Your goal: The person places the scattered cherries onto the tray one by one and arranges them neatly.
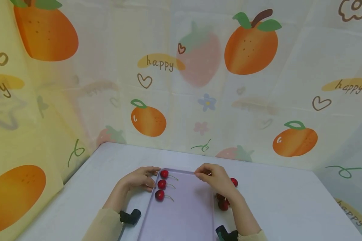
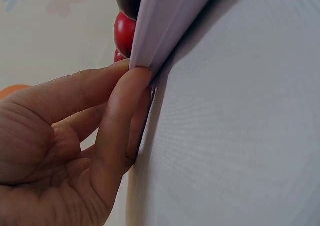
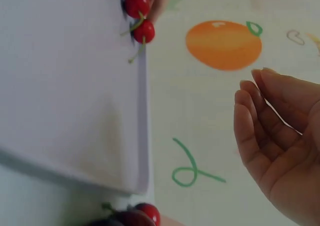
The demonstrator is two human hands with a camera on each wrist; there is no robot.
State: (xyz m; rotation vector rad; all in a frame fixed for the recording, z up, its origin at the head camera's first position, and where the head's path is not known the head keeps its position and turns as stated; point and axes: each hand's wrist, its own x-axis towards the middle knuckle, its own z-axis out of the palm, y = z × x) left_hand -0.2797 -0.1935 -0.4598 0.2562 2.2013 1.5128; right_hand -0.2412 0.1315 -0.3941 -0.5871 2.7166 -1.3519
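A pale lilac tray [image 1: 184,214] lies on the white table. Three red cherries [image 1: 162,184] with green stems line its left side near the far corner. My left hand [image 1: 140,179] is at that corner, its fingertips pinching the tray's edge; in the left wrist view the fingers [image 2: 125,93] meet at the rim beside the fruit. Over the tray's far right corner is my right hand [image 1: 214,177]. The right wrist view shows its fingers [image 3: 250,131] loosely bent, with nothing between them and the thumb. Several loose cherries [image 1: 223,205] lie right of the tray, partly hidden by my right forearm.
A fruit-printed cloth [image 1: 181,100] hangs behind the white table [image 1: 283,201] and along its left and right sides. Dark wrist cameras [image 1: 131,217] sit on both forearms.
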